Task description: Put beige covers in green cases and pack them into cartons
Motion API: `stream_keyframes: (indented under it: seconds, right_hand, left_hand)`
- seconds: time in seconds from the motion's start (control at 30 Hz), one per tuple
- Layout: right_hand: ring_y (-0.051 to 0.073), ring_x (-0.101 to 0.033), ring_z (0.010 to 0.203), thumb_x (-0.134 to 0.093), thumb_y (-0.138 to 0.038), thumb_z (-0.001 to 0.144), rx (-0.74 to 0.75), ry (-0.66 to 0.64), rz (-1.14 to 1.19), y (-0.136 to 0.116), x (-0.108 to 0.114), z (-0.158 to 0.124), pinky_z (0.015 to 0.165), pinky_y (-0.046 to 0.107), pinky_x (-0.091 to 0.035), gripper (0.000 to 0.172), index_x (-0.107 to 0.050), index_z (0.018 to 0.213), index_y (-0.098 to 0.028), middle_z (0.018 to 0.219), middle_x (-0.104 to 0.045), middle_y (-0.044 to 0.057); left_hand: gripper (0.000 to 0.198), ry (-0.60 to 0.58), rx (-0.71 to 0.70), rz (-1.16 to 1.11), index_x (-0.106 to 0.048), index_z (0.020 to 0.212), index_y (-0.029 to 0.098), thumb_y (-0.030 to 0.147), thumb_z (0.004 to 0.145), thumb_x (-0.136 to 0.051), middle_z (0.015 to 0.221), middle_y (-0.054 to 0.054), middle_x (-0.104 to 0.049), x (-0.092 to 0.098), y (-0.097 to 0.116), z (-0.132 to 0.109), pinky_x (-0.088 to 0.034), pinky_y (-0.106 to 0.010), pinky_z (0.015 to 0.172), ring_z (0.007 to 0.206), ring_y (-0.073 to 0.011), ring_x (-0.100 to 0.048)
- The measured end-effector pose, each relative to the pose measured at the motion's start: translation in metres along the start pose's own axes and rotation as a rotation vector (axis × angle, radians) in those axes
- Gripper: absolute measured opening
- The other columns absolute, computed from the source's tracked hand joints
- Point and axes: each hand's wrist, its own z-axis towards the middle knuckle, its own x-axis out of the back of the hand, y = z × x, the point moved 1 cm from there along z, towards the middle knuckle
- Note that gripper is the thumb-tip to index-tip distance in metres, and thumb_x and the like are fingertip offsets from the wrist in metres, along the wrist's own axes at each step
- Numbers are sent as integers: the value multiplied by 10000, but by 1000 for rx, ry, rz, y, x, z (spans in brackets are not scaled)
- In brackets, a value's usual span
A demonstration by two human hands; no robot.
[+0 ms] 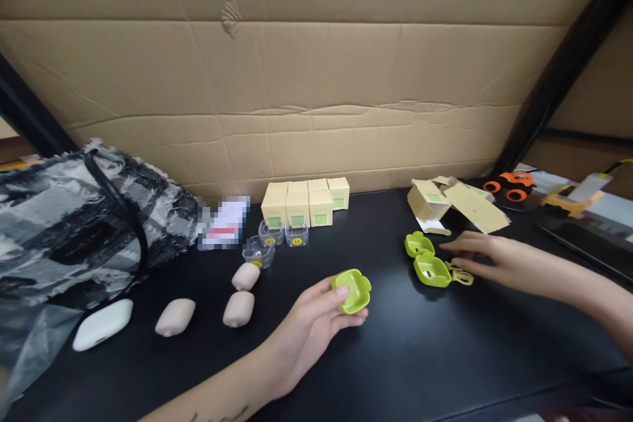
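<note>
My left hand is closed around a small lime-green earbud case cover piece, tilted so its hollow inside faces up, with the thumb over its near edge. To the right, an opened lime-green earbud case cover lies on the black table, its smaller half behind the larger one. A pale yellow strap is attached to its right side. My right hand hovers beside that cover and over the strap, index finger and thumb apart. Whether a fingertip touches the strap is hard to tell.
Several cream boxes stand at the back, with clear plastic cups before them. Beige rounded cases and a white case lie left, near a patterned bag. Opened packaging and an orange toy car are at right.
</note>
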Motion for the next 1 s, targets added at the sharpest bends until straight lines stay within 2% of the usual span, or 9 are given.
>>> stream_keyframes:
  seconds: [0.1, 0.23, 0.33, 0.4, 0.5, 0.57, 0.67, 0.8, 1.0]
  right_hand:
    - [223, -679, 745, -535, -435, 862, -29, -152, 44, 13, -11, -5, 647, 354, -561, 292, -724, 977, -245, 915, -667, 81]
    - [209, -659, 733, -555, -470, 845, -17, -151, 118, 14, -15, -3, 677, 355, -555, 290, -695, 770, -228, 838, -661, 65]
    - [180, -638, 620, -573, -464, 847, -55, -149, 140, 14, -11, -1, 573, 318, -545, 241, -651, 792, -242, 716, -660, 32]
    - [171, -640, 611, -582, -467, 848, -73, -51, 206, 10, -5, 0, 566, 300, -542, 212, -634, 841, -261, 698, -659, 31]
    - [183, -667, 685, -621, -466, 828, -60, 172, 372, -10, 3, 5, 619, 301, -564, 258, -631, 1016, -290, 781, -683, 49]
    - [185, -678, 675, -646, -447, 816, -28, 243, 463, -33, 4, 11, 593, 295, -576, 269, -645, 1031, -287, 794, -700, 47]
    - [165, -689, 676, -697, -347, 795, 67, 224, 585, -76, -2, 23, 608, 270, -583, 140, -653, 900, -268, 802, -713, 19]
    - [139, -666, 734, -665, -197, 807, 271, 169, 507, -123, -21, 35, 675, 248, -552, 67, -621, 837, -238, 803, -699, 1]
    - [145, -651, 817, -562, -107, 862, 440, 138, 417, -132, -49, 31, 725, 276, -517, 112, -580, 886, -214, 878, -689, 24]
  left_hand:
    - [294, -7, 0, 8, -649, 1039, 87, 273, 812, -656, 1023, -123, -674, -1, 2, 0, -436, -340, 895, 911, -197, -621]
    - [272, -3, 16, -15, -657, 1020, 83, 273, 826, -638, 997, -117, -687, -2, 4, 0, -433, -342, 906, 918, -199, -620]
    - [269, 14, 56, -74, -666, 995, 68, 278, 851, -580, 997, -138, -703, 0, 2, 2, -438, -356, 905, 876, -203, -637]
    - [277, 36, 78, -111, -672, 977, 57, 271, 871, -532, 960, -144, -715, 1, 1, 3, -446, -363, 891, 842, -205, -648]
    - [268, 27, 69, -110, -676, 981, 57, 259, 874, -536, 924, -131, -722, 2, -1, 4, -457, -353, 880, 846, -205, -655]
    - [260, 10, 56, -90, -675, 992, 64, 266, 865, -572, 931, -125, -724, 2, -1, 4, -460, -347, 884, 866, -204, -655]
    - [276, 25, 71, -103, -677, 978, 58, 286, 882, -554, 919, -131, -728, 2, -1, 4, -462, -349, 886, 850, -203, -666]
    - [250, 35, 88, -152, -684, 939, 46, 208, 887, -501, 905, -139, -728, 3, 0, 5, -458, -353, 894, 851, -207, -674]
    - [210, -15, -1, -11, -682, 995, 82, 219, 898, -555, 937, -96, -695, 0, 1, 4, -450, -309, 889, 886, -158, -624]
